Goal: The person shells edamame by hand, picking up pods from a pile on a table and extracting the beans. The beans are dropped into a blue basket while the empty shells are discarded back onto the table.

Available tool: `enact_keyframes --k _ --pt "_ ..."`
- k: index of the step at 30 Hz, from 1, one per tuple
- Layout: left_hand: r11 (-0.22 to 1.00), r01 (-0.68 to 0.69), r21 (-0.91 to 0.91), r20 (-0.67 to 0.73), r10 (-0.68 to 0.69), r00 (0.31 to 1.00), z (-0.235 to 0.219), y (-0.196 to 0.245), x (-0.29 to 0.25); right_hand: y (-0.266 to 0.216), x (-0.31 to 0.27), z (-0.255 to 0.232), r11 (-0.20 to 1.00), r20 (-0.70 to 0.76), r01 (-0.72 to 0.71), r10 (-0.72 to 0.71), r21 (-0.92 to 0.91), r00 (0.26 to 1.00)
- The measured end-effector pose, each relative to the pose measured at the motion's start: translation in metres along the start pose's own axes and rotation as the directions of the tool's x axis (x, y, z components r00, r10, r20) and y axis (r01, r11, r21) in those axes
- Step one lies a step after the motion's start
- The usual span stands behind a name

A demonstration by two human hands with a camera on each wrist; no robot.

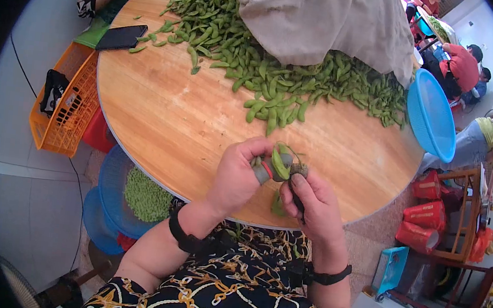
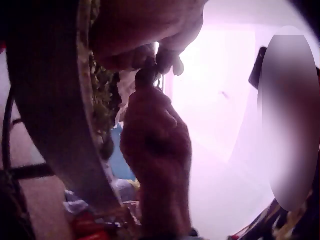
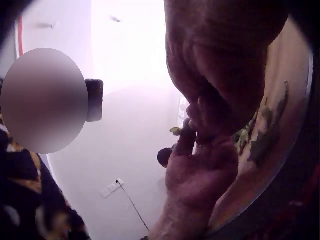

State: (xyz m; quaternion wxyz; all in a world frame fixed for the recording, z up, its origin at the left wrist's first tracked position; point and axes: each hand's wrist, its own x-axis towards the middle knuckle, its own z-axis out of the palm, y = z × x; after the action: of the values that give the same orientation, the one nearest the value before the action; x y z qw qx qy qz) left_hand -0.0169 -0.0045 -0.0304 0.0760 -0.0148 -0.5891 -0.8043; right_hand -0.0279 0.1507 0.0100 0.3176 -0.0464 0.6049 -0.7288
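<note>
Just past the table's near edge, the left hand (image 1: 237, 174) pinches a green pod (image 1: 280, 164) between thumb and fingers; grey and red bands wrap its fingertips. Close against it, the right hand (image 1: 315, 203) grips a small dark tool (image 1: 298, 188), its end at the pod, with a covering on one fingertip. A few green pods (image 1: 272, 118) lie beyond the hands, at the front of a large pile (image 1: 212, 17). In the right wrist view the hands meet, and a bit of green (image 3: 175, 131) shows beside the fingers.
A grey cloth (image 1: 324, 22) covers part of the pile on the round table (image 1: 162, 104). A phone (image 1: 121, 37) lies at left, a blue basket (image 1: 431, 115) at right. Shelled beans (image 1: 146, 196) fill a basin below left. Other people are around.
</note>
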Motion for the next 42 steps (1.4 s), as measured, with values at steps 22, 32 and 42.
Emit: enact_keyframes --k 22,32,42 --pt "0.933 0.214 -0.288 0.157 -0.175 0.972 0.007 0.009 0.001 -0.002 0.000 -0.008 0.995 -0.090 -0.103 0.102 -0.001 0.991" --pt "0.928 0.175 0.328 0.090 -0.215 0.973 0.008 0.009 -0.002 -0.008 0.008 -0.017 0.808 -0.211 0.098 -0.267 -0.581 0.940" --pt "0.984 0.176 0.037 0.062 -0.178 0.982 0.005 0.003 -0.002 0.008 0.002 -0.008 0.963 -0.215 0.088 -0.145 -0.253 0.966"
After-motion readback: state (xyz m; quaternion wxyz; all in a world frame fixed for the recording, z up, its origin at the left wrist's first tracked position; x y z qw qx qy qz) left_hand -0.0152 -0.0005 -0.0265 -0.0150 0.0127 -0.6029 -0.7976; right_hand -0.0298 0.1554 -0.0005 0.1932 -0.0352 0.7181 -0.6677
